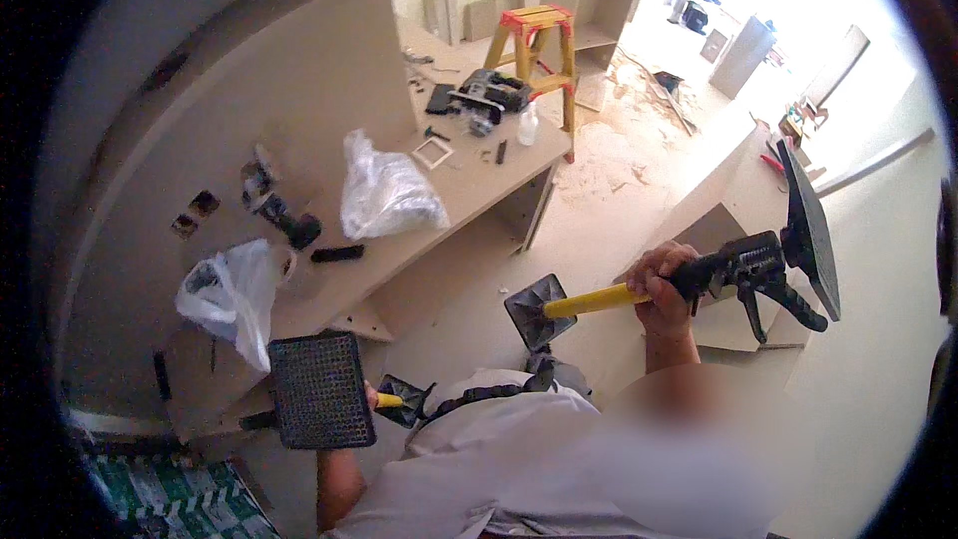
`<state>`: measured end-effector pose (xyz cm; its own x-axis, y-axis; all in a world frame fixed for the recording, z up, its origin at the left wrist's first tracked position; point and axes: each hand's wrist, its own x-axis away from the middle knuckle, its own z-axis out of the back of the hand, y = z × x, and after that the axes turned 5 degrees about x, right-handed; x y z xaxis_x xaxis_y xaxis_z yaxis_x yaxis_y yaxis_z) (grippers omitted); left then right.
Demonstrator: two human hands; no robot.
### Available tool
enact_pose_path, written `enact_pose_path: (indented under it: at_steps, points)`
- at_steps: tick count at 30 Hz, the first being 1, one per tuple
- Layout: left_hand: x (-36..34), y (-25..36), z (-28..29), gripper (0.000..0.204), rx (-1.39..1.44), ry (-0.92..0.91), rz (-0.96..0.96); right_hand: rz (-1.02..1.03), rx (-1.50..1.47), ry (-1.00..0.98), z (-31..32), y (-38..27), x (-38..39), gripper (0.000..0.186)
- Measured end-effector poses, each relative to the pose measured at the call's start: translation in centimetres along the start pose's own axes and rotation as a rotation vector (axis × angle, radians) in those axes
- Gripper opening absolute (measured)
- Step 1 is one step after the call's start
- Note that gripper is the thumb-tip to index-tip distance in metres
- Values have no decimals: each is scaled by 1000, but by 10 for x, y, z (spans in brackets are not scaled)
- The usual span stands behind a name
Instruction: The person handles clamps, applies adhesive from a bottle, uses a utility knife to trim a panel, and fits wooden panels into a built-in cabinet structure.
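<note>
My right hand (662, 289) wraps round the yellow tube of a support pole (599, 302), just below its black trigger handle. This pole lies nearly level, with one square black pad (810, 230) at the far right and another (539, 312) at its left end. Lower down, my left hand (372, 396) is closed on a second yellow support pole (389, 400). Its ribbed black pad (321, 389) faces up and hides most of that hand. The pole's other pad (405, 399) shows close to my shirt.
A cabinet worktop (479, 180) on the left carries plastic bags (389, 190), a cordless tool (279, 205), a power saw (489, 100) and a white bottle (528, 125). Beyond it stands a yellow stepladder (539, 20). Cabinet boxes (743, 190) stand at right; sawdust and offcuts litter the floor (639, 130).
</note>
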<state>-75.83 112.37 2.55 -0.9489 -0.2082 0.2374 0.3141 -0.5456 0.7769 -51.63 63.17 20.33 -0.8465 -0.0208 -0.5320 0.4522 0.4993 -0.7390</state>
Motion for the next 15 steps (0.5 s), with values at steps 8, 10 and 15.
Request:
enact_pose_path:
  at_steps: [8, 10, 15]
  points:
    - [-161, 195, -151, 19, 346, -147, -305, 73, 102, 193, 184, -31, -37, 25]
    - [-199, 261, -200, 20, 434, -170, -411, 89, 171, 243, 233, -34, -51, 24]
    - [-278, 402, -296, 21, 593, -245, -621, 111, 309, 358, 329, -47, -85, 24]
